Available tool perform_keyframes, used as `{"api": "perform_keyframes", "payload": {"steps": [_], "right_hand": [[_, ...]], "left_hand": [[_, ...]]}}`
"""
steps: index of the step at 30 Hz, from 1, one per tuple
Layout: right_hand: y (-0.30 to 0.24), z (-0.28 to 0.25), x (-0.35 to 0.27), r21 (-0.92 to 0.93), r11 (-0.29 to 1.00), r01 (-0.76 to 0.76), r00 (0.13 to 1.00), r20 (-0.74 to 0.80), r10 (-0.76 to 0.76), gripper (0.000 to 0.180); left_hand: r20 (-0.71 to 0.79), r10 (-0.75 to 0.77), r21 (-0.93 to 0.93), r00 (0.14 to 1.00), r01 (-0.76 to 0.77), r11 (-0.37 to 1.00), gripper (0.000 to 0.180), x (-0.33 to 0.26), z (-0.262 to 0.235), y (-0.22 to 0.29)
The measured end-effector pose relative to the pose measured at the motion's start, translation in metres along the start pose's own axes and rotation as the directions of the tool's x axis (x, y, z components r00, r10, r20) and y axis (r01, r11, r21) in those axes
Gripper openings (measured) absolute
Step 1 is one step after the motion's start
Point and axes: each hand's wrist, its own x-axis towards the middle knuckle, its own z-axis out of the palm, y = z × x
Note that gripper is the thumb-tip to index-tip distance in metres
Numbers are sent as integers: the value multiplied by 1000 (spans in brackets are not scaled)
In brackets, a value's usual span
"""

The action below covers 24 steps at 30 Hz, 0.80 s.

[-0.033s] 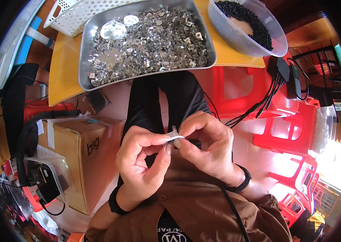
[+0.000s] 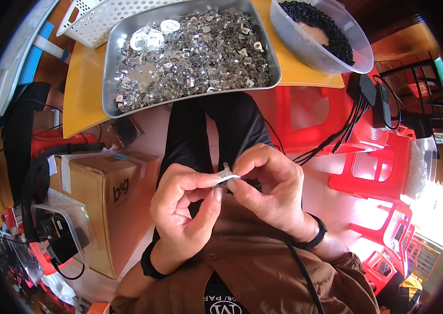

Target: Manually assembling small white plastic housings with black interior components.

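A yellow wooden worktop (image 2: 82,99) spans the view from ten to one o'clock. At eight o'clock a large cardboard box (image 2: 88,209) stands on the floor. On the worktop, toward twelve, lies a metal tray (image 2: 110,78) spread with small clear and white bits; at one o'clock is a translucent plastic bowl (image 2: 305,52) of black pieces.

Just below the centre, over the lap, two bare hands meet. The left hand (image 2: 187,201), toward eight o'clock, and the right hand (image 2: 268,191), toward four, each have their fingers closed to a narrow pinch on one small white piece (image 2: 227,179) between them. A tiny clear prong (image 2: 225,167) rises from it toward twelve; its underside is hidden.

The piece is nowhere near the tray — if either pinch loosened, it could drop into the lap or onto the floor. Bending too hard might snap the prong or flick a fragment away, and thumbs pressed this close could slip on a smooth edge.
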Motion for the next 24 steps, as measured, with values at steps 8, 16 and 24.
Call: {"api": "perform_keyframes", "payload": {"steps": [8, 16, 24], "right_hand": [[0, -1, -2, 22, 999, -25, 999, 41, 24, 15], [-1, -2, -4, -53, 996, 74, 995, 65, -71, 18], [0, -1, -5, -102, 987, 126, 991, 50, -121, 19]], "left_hand": [[14, 29, 15, 999, -29, 999, 20, -1, -4, -4], [30, 115, 70, 993, -117, 991, 21, -3, -5, -3], [34, 210, 198, 977, -213, 957, 27, -2, -5, -4]]}}
